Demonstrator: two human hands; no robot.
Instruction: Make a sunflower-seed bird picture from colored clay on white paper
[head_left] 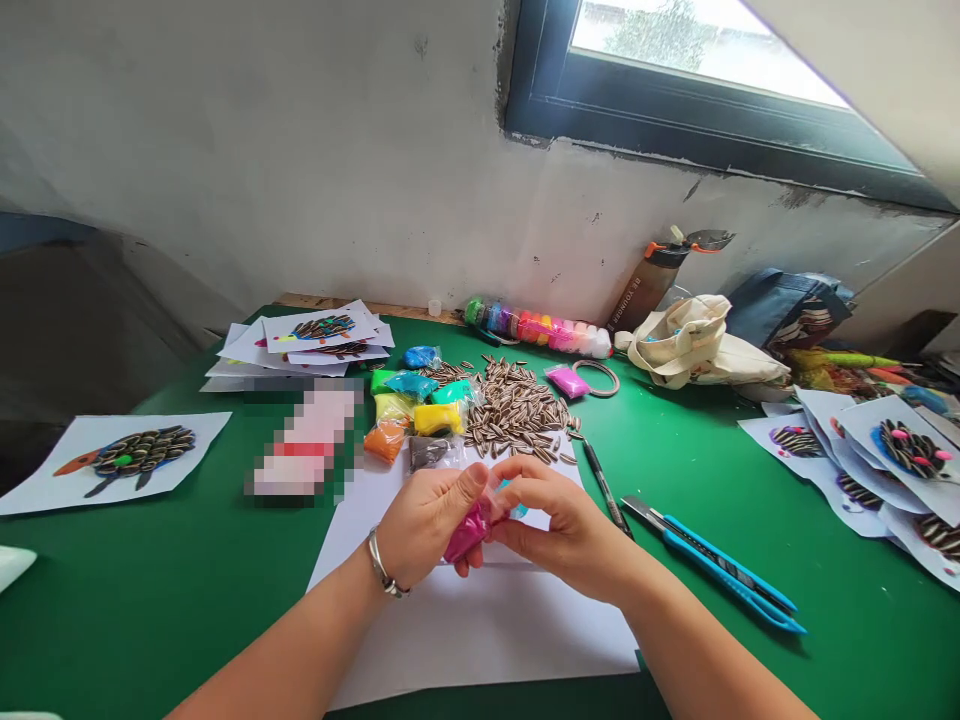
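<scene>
A small packet of magenta modelling clay (466, 535) in clear plastic is gripped in my left hand (424, 520), its thumb pressed on top. Meeting it from the other side, my right hand (562, 515) pinches the packet's plastic at the upper end. A bit of light blue shows behind the right fingers, too hidden to name. Both hands are above white paper (480, 640). Just beyond lie a grey clay packet (435, 453), yellow clay (439, 418), orange clay (386, 438), several other coloured packets and a heap of striped sunflower seeds (517, 405).
A black pen (606, 490) and a blue utility knife (720, 570) with its blade out lie at right. Seed pictures stand stacked (315, 335) at back left and right (907, 450). A bottle (649, 280), cloth bag (682, 340) and tape roll (611, 375) are farther back.
</scene>
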